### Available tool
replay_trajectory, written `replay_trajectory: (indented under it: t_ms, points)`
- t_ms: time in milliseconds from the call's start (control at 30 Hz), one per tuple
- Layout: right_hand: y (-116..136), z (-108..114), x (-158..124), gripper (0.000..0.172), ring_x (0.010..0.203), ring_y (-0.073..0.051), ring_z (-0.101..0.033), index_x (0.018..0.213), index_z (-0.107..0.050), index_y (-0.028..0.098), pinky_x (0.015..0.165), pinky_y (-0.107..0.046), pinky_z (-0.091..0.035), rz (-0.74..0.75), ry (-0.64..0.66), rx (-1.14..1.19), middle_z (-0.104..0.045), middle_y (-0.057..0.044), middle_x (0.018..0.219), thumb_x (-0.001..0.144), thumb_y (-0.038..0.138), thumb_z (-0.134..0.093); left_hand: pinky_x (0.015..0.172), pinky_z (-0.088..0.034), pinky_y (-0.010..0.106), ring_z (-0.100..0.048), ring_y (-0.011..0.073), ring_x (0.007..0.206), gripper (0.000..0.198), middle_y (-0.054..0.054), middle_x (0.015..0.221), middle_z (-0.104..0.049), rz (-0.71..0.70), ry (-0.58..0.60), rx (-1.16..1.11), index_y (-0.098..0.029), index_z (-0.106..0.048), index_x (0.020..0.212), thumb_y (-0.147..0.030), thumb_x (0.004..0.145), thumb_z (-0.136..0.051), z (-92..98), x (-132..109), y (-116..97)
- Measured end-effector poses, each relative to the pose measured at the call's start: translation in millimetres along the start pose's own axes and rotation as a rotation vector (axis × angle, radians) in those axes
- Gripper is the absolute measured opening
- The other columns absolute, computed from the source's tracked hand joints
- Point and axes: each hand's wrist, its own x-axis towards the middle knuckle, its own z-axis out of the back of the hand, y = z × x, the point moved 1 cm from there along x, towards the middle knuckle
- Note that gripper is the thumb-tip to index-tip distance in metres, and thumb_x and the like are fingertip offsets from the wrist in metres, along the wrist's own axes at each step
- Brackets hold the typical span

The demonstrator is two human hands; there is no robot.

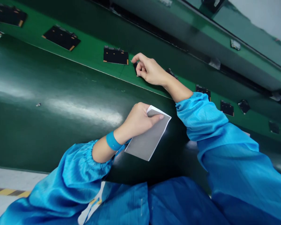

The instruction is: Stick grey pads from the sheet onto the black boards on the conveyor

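Note:
My left hand (pixel 140 120) is closed round a thin stack of grey sheets (pixel 146 142) with white edges, thumb on top, above the dark green table surface. A blue band circles that wrist. Farther off, my right hand (pixel 150 68) reaches over a bright green strip, its fingers curled at the edge of a black panel (pixel 135 67). Most of that panel is hidden under the hand. Just left of it lies another flat black panel (pixel 115 56) with small orange tabs and a connector edge.
More black panels (pixel 61 38) lie spaced along the green strip (pixel 89 56) on both sides. A dark rail (pixel 150 26) runs behind it. One small metallic bit (pixel 38 104) sits on the near surface (pixel 61 134). Yellow-and-black floor tape (pixel 9 192) shows at lower left.

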Motion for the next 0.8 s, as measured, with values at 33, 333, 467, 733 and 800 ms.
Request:
replay_trajectory:
  t_ms: [33, 333, 467, 733, 800]
  points:
    - [0, 0, -1, 0.030, 0.069, -0.018, -0.058, 0.110, -0.056, 0.028, 0.074, -0.033, -0.048, -0.009, -0.007, -0.002, -0.072, 0.004, 0.081, 0.087, 0.014, -0.069, 0.057, -0.039, 0.025, -0.056, 0.0155, 0.064, 0.027, 0.001, 0.065, -0.066, 0.001, 0.002, -0.002, -0.016, -0.073, 0.067, -0.037, 0.083, -0.077, -0.1, 0, 0]
    - [-15, 4, -15, 0.030, 0.069, -0.016, -0.060, 0.116, -0.055, 0.027, 0.076, -0.033, -0.050, 0.036, -0.025, -0.060, -0.072, 0.003, 0.084, 0.091, 0.017, -0.069, 0.059, -0.043, 0.025, -0.065, 0.0182, 0.070, 0.020, 0.002, 0.072, -0.074, 0.015, 0.009, 0.006, -0.016, -0.078, 0.074, -0.034, 0.084, -0.078, 0.4, -1, -3]
    - [-23, -1, -21, 0.031, 0.075, -0.019, -0.061, 0.119, -0.054, 0.026, 0.079, -0.035, -0.051, 0.083, -0.041, -0.148, -0.068, 0.002, 0.085, 0.094, 0.018, -0.070, 0.058, -0.042, 0.025, -0.064, 0.0175, 0.068, 0.020, 0.002, 0.071, -0.074, 0.025, 0.013, -0.001, -0.016, -0.078, 0.074, -0.034, 0.083, -0.079, 0.2, 0, -2]
    - [-42, 24, -29, 0.056, 0.090, -0.028, -0.065, 0.117, -0.058, 0.028, 0.073, -0.041, -0.054, 0.044, -0.244, -0.221, -0.068, -0.009, 0.113, 0.076, 0.035, -0.095, 0.058, -0.041, 0.025, -0.062, 0.0174, 0.067, 0.022, 0.002, 0.068, -0.071, -0.001, 0.012, -0.012, -0.016, -0.075, 0.069, -0.033, 0.083, -0.078, -0.9, -2, -5]
    - [-41, 39, -18, 0.060, 0.090, -0.027, -0.065, 0.113, -0.059, 0.029, 0.075, -0.043, -0.055, 0.007, -0.255, -0.174, -0.069, -0.007, 0.109, 0.070, 0.038, -0.099, 0.057, -0.039, 0.026, -0.061, 0.0173, 0.065, 0.021, 0.002, 0.066, -0.070, -0.003, 0.020, -0.004, -0.016, -0.077, 0.071, -0.033, 0.083, -0.078, -2.2, -3, -5]
